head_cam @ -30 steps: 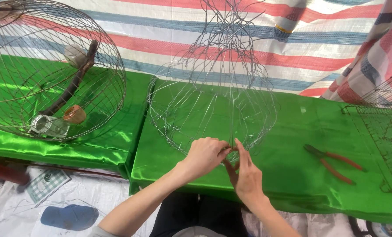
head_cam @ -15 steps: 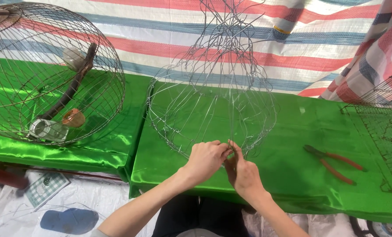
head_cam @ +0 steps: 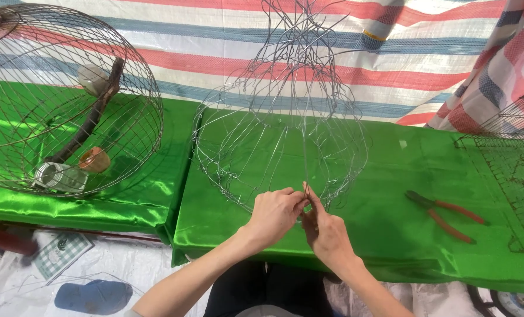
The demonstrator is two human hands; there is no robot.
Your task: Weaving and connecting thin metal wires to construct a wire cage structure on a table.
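A half-built round wire cage frame (head_cam: 285,129) lies on its side on the green satin-covered table (head_cam: 391,194). Thin silver wires arch up and gather at its top. My left hand (head_cam: 275,212) and my right hand (head_cam: 325,230) meet at the frame's near bottom rim. Both pinch the wire there, fingertips touching each other. The exact wire strand between the fingers is too thin to make out.
A finished wire cage (head_cam: 62,105) with a branch perch and small cups lies at the left. Red-handled pliers (head_cam: 447,215) rest on the cloth at the right. A flat wire mesh panel (head_cam: 511,176) sits at the far right. A striped tarp hangs behind.
Both hands have stayed at the frame's near rim, with the fingers shifting slightly along the wire. The frame has not moved.
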